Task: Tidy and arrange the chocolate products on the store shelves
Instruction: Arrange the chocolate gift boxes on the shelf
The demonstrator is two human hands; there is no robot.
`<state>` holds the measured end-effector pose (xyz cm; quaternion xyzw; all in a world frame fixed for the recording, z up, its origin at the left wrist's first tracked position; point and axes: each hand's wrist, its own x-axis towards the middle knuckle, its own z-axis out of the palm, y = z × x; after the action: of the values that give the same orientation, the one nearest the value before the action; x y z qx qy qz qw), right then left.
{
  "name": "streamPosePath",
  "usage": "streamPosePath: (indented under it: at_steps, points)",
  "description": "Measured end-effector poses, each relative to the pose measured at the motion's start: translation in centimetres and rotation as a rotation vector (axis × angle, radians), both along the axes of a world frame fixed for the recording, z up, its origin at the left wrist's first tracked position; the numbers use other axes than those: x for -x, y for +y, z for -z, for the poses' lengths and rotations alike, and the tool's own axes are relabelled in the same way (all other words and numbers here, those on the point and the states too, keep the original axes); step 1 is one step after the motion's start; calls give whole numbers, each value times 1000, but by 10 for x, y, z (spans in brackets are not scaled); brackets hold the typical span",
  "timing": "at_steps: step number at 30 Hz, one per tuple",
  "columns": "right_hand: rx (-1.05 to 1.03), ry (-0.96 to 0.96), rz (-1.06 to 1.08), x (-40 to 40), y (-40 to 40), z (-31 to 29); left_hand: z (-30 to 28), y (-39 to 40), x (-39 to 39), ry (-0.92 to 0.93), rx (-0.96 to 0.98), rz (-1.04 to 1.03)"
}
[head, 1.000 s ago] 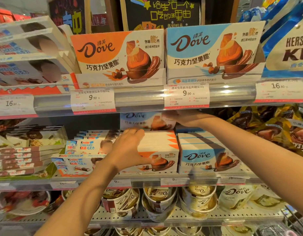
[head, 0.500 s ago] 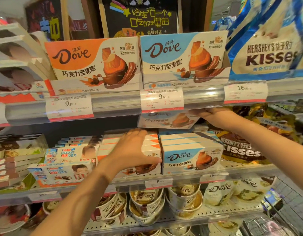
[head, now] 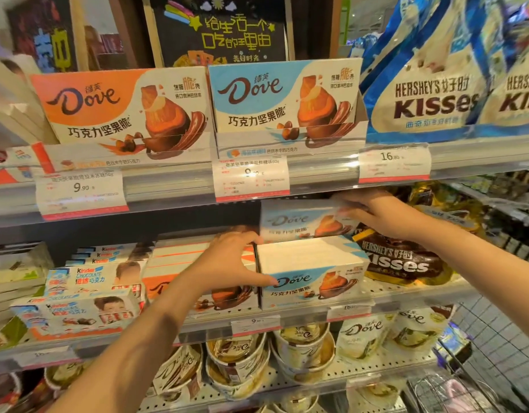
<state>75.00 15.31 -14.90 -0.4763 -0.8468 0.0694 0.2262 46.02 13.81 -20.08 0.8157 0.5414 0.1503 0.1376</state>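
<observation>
one blue-and-white dove box (head: 305,222), blurred, sits tilted above the blue dove stack (head: 312,271) on the middle shelf (head: 406,296); right hand (head: 379,214) seemingly pinches its right end, left hand (head: 232,262) lies spread over the orange dove stack (head: 180,263).

In front of me stands a store shelving unit with clear plastic rails along each shelf edge; the top rail (head: 174,186) catches glare from overhead light. White price tags (head: 394,163) with red lower strips hang on the rails. Behind the top shelf leans a black chalkboard sign (head: 227,31) in a wooden frame, with yellow Chinese lettering and a drawn rainbow and star. The lowest shelf (head: 340,374) in view is perforated white metal. At the far lower right sits a wire basket (head: 495,347).
</observation>
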Motion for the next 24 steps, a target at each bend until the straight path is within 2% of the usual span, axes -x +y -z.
streamPosePath:
  at_steps: [11,17,24]
  points:
    - [-5,-201,-27,10,14,18,-4,-9,-4,-117,25,-82]
    - [2,-199,-14,21,16,33,-5,-9,-5,-17,-5,-3]
    - [-107,-137,-42,19,14,47,2,-1,-2,78,-40,26]
